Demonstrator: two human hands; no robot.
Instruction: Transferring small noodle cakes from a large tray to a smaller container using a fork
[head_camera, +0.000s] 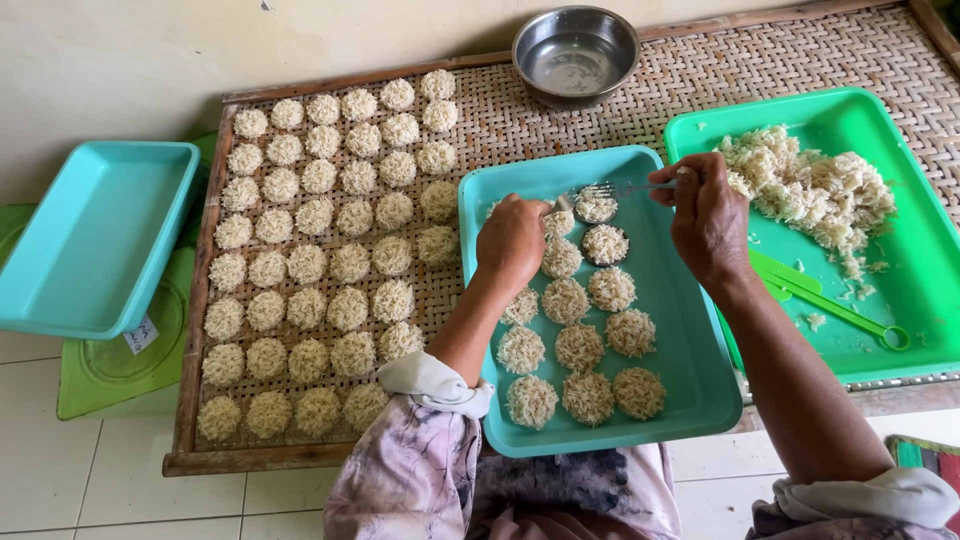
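Shaping a rice round (596, 207) in the teal tray (690, 400), your right hand (708, 215) pinches a fork (625, 188). Your left hand (512, 240) curls, fingertips on the mould beside it. Next, press gently.

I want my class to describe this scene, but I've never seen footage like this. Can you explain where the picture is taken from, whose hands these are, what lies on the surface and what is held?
There is no machine here: a camera worn on a person's head looks down at their own two bare hands. The right hand holds a metal fork over a small round mould; the left hand steadies the spot beside it. Both work above a teal plastic tray carrying round rice cakes. On the woven bamboo drying rack, many more cakes lie in rows. A green plastic tray holds loose cooked rice; a steel bowl stands behind.
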